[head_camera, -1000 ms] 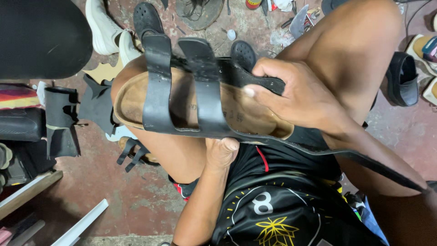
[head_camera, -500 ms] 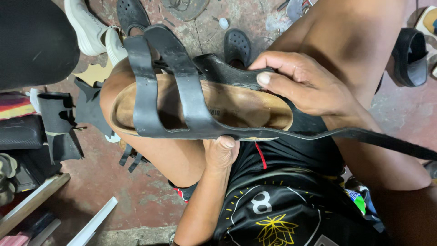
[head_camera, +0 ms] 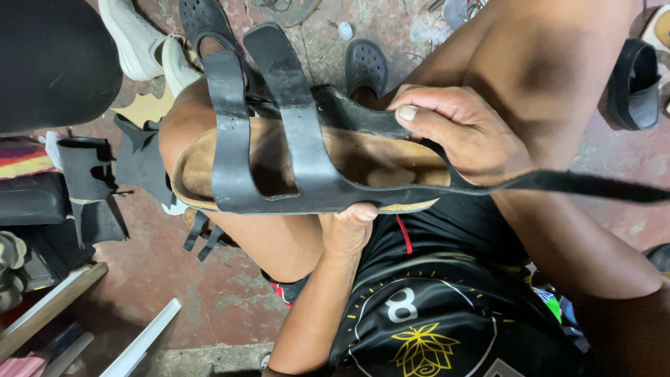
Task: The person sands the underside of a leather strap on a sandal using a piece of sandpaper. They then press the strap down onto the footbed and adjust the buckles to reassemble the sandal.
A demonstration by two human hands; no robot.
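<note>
The big thing here is the sandal [head_camera: 307, 164], lying across the person's lap in the middle of the frame: a tan, cork-like footbed with 2 broad black straps [head_camera: 269, 112] arching over it, toe end pointing to the left. From its heel end a long black strip [head_camera: 593, 185] runs out to the right edge of the frame, seemingly peeled from the sole's rim, though I cannot tell exactly where it is still attached.

The right hand [head_camera: 467, 136] sits over the heel end, fingers curled closed with the thumb pressing on the black edging there. The left hand [head_camera: 345, 230] comes up from below, closed around the underside of the sole at mid-length, thumb on the lower rim.

To my eye the work in hand is the edging around the sole, held steady from below while the rim is gripped above. The next move looks to need a firm hold underneath and an even pull or press along the rim.

Further off, on the reddish floor [head_camera: 230, 293], a white shoe [head_camera: 136, 38] lies upper left and black leather scraps [head_camera: 91, 174] at the left.
</note>
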